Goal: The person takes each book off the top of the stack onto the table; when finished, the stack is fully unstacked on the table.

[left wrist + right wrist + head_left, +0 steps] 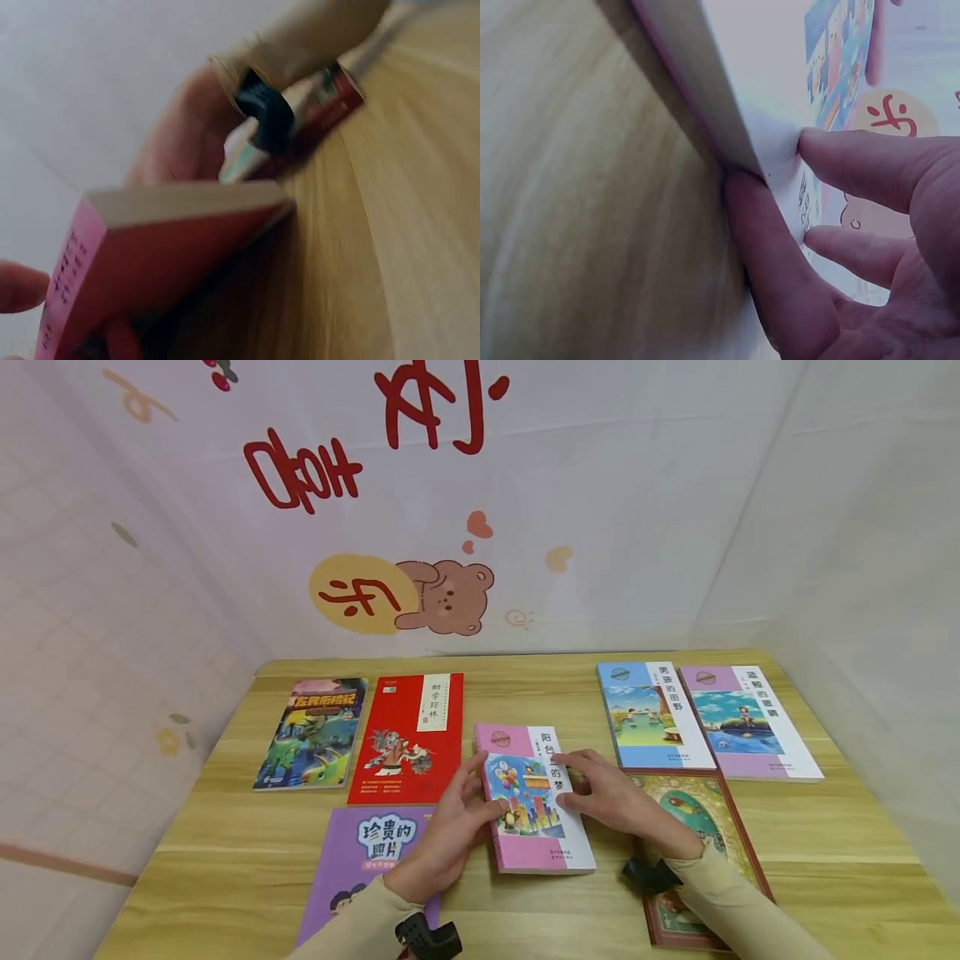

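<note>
A pink-and-white paperback book (528, 802) with a balloon-and-city picture lies between my two hands at the table's middle. My left hand (453, 827) grips its left, spine side, the thumb over the cover. In the left wrist view the book (172, 247) stands tilted off the wood, with a fingertip (121, 339) against its reddish underside. From the other side my right hand (618, 797) pinches the right edge. The right wrist view shows that hand (934, 199) with one finger at the page edge and others touching the white part of the cover.
Left of the hands lie a dinosaur book (311, 735), a red book (408, 735) and a purple book (360, 852), partly under my left arm. On the right are a blue-and-white book (652, 714), another pink-and-white book (750, 722) and a brown-bordered book (663, 910), partly under my right forearm.
</note>
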Motion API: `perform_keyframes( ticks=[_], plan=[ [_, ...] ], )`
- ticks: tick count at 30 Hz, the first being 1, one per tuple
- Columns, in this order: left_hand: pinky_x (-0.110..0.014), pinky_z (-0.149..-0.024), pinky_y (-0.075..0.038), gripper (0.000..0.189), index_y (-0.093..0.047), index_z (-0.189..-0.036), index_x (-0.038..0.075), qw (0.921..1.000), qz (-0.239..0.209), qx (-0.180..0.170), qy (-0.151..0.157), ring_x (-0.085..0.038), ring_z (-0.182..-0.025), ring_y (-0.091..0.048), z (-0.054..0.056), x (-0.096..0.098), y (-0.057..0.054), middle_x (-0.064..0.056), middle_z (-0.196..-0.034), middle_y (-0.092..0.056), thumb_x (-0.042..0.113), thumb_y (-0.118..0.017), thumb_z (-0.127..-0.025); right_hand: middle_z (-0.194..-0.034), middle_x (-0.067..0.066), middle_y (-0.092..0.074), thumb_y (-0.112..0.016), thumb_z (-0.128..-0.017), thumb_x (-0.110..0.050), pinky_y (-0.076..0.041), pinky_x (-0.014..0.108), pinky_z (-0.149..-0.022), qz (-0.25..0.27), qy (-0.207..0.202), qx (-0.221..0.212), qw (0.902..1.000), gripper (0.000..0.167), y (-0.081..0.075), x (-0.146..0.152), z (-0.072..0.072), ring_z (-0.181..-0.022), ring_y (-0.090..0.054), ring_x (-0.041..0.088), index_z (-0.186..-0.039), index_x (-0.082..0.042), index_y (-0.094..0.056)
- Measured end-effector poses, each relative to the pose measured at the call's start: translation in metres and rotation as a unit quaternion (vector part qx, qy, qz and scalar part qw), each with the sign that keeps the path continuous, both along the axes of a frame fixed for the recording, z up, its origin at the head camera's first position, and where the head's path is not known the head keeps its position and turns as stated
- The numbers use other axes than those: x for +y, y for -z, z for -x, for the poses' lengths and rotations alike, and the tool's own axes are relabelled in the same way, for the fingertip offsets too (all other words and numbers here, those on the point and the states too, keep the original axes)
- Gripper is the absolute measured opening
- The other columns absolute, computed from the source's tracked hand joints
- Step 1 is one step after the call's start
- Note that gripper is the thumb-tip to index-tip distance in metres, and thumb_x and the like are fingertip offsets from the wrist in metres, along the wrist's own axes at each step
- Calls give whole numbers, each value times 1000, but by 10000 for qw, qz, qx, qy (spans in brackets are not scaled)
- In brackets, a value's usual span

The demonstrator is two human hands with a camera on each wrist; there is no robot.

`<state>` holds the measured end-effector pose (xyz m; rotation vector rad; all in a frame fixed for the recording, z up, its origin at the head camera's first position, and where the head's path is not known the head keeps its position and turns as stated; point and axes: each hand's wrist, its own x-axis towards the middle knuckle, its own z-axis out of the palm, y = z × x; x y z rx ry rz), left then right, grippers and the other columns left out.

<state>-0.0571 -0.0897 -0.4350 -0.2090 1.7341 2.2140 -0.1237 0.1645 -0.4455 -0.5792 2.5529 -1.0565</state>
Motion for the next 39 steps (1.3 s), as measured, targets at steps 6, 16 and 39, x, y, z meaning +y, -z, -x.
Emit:
perform_keyframes(
  ticks=[6,16,39],
  plan=[
    [-36,-104,-52,64,-37,-161,15,9945,619,556,634,-33,-136,-53,3,1,8,-19,-163,-32,3,-60,-102,-141,20,-53,-75,-97,-22,-53,38,-82,116,51,-137,9998,58,0,2,-1,-99,-61,23,-149,-6,-54],
    [-32,-103,-52,61,-49,-156,21,9967,383,596,396,-30,-136,-54,21,-4,13,-10,-161,-38,-2,-55,-100,-152,23,-49,-70,-101,-28,-55,38,-87,621,161,-657,9958,65,-3,13,2,-110,-65,29,-157,-9,-43],
    [-47,-115,-41,60,-55,-151,27,9866,1130,1180,10,-28,-153,-28,88,-6,2,0,-167,-32,0,-58,-98,-152,27,-47,-68,-102,-24,-57,45,-92,805,206,-582,9948,60,-1,29,-1,-125,-61,42,-154,-4,-47]
  ],
)
